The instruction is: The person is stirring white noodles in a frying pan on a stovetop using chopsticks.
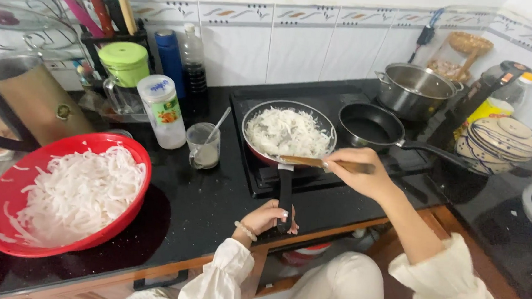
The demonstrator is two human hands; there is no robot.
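Note:
A red frying pan [251, 144] full of white shredded strips sits on the black stove [317, 97]. My left hand [266, 217] grips the pan's black handle [285, 187] near the counter's front edge. My right hand [361, 176] holds a wooden spatula [305, 161], its tip lying in the strips at the pan's near side. A red bowl [8, 197] heaped with more white strips stands at the left on the dark counter.
An empty black frying pan [370, 124] and a steel pot [414, 90] stand on the stove's right side. Stacked patterned plates [500, 143] lie further right. A glass with a spoon [204, 145], jars, bottles and a knife block [111, 35] stand behind the bowl.

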